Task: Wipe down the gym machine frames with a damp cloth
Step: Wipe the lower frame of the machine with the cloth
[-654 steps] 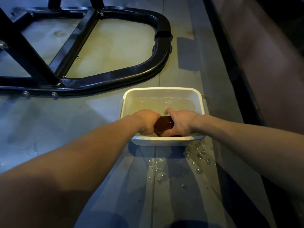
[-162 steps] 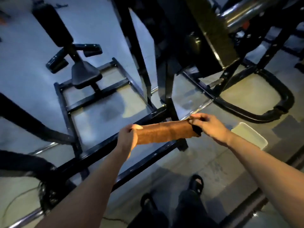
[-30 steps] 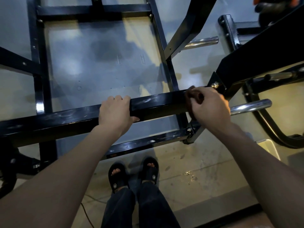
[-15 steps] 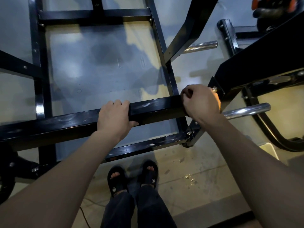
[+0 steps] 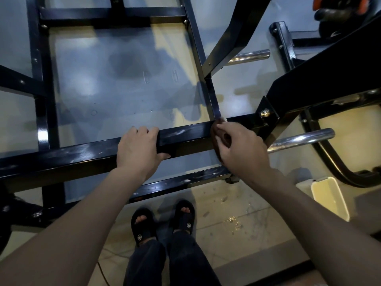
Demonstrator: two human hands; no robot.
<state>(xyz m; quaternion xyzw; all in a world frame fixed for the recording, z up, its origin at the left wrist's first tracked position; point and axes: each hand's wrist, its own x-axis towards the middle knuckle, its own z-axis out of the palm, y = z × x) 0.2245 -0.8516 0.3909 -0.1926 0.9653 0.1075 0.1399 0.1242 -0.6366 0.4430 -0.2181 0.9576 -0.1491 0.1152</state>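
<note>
Black steel frame bar (image 5: 185, 134) runs crosswise under both hands. I see the left hand (image 5: 140, 148) wrapped over it, fingers on top, thumb underneath. Just to its right, the right hand (image 5: 240, 148) curls tight around the brown cloth (image 5: 216, 133), pressing it against the bar near the bolted joint. White tub (image 5: 329, 198) sits on the floor, well apart to the right.

Two black slide sandals (image 5: 162, 221) stand on the pale tiled floor (image 5: 237, 205) near the bottom centre. Right of them, a white rectangular plastic tub (image 5: 327, 198) sits beside scattered water drops (image 5: 233, 220).
</note>
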